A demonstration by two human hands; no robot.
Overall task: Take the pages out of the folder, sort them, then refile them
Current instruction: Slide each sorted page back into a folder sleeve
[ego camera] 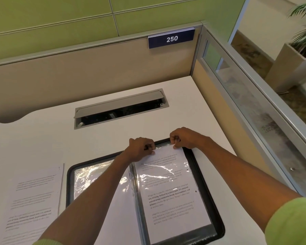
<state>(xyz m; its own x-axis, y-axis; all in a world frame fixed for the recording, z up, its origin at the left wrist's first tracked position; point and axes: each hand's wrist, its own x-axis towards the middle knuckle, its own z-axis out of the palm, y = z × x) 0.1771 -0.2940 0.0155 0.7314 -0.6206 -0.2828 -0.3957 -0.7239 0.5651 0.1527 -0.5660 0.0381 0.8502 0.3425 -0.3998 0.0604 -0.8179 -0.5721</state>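
Spreading across most of the view, a white desk (193,96) is walled by beige partitions. A black folder (69,188) lies open at its 6 o'clock edge, with glossy plastic sleeves on both halves. At the folder's 9 o'clock, a stack of loose pages (32,197) lies flat on the desk. A grey cable hatch (120,108) sits half open at the folder's 12 o'clock. The right sleeve holds a printed page (173,197) reading in bold "Defined by a slower pace, it is centered around strong community bonds, local traditions". A blue sign (171,39) on the partition says "250". The left hand (140,147) pinches the printed page's top left corner, and the right hand (182,137), fingers curled, pinches its top right corner
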